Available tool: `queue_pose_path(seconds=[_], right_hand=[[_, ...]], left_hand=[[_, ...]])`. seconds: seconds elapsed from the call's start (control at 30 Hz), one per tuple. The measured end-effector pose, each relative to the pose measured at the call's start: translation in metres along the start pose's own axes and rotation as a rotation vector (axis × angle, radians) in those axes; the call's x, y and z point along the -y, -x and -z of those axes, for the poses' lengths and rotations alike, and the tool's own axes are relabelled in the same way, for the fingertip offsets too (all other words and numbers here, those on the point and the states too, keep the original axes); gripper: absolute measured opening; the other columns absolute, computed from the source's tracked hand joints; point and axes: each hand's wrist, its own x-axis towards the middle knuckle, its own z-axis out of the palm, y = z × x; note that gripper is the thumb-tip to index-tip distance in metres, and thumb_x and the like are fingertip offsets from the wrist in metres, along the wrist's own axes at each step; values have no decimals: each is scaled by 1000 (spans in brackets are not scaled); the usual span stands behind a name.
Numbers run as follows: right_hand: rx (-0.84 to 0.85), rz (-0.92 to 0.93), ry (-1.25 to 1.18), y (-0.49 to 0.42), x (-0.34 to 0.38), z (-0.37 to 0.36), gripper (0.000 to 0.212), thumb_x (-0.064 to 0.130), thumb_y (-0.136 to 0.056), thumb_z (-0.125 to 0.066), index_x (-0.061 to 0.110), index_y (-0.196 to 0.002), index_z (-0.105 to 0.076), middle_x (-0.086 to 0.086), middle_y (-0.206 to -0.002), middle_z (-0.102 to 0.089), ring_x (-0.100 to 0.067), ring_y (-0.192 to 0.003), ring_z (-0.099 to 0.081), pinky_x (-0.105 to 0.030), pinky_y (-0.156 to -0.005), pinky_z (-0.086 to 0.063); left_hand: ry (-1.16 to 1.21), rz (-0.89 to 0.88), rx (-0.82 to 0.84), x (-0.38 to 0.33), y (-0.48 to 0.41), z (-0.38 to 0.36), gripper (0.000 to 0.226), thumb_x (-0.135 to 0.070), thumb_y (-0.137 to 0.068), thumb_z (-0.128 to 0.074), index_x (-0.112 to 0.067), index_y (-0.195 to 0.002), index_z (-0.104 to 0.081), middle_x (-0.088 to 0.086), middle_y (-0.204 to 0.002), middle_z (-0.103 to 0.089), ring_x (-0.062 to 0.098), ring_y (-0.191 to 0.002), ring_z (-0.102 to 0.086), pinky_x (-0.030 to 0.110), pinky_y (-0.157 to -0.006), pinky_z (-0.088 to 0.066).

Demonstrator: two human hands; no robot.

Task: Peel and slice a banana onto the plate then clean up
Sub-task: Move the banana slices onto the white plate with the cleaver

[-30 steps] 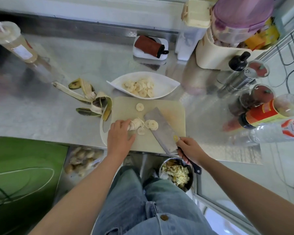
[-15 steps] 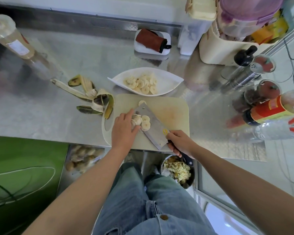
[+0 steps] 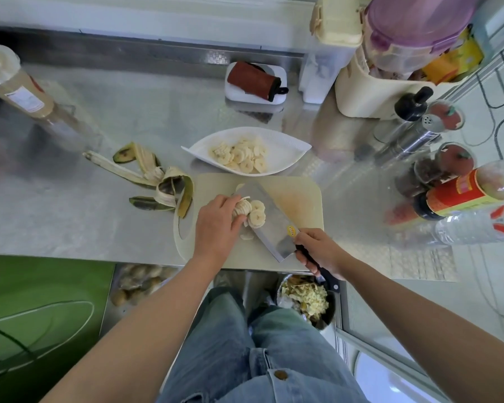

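Note:
On the beige cutting board [image 3: 297,199] lies a cleaver [image 3: 269,218] with its flat blade under a small pile of banana slices [image 3: 253,213]. My right hand [image 3: 320,250] grips the cleaver's black handle at the board's near edge. My left hand [image 3: 218,225] has its fingers curled against the slices, holding them on the blade. One slice [image 3: 246,236] lies loose on the board beside the blade. Just behind the board, the white leaf-shaped plate [image 3: 288,149] holds several slices. The empty banana peel [image 3: 154,181] is spread out left of the board.
Bottles and spice jars [image 3: 437,170] crowd the steel counter's right side. A drink cup [image 3: 15,85] leans at far left. A white dish with a brown roll [image 3: 255,81] sits at the back. Below the counter edge stands a bowl of scraps [image 3: 306,301].
The cleaver has slid left under the cut slices, which now sit on its blade. My left hand has pushed them onto it. Hands and cleaver have moved toward the plate.

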Motion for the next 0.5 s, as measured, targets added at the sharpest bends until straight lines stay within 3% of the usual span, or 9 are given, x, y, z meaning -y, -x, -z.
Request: queue_pose_path(seconds=[0.37,0.5], right_hand=[[-130,45,-63,-3,38,26,29,12,-95,-39,10,-66,-42,-13,-53,-44,-18,-32,-31,-21,-37,-26],[-201,33,-88,-16,60,31,28,14,-95,-40,11,-67,-41,-11,-52,-45,-17,-32,-33,-21,-38,-26]], left_hand=[[82,-78,-15,-33,-56,20,42,-17,-89,-63,-15,-130,-53,6,-121,-54,22,-110,-48,29,-90,-38],[109,-65,21,-37,-91,20,43,-14,-89,-62,-12,-131,-53,10,-119,-53,26,-110,-49,35,-96,-40]])
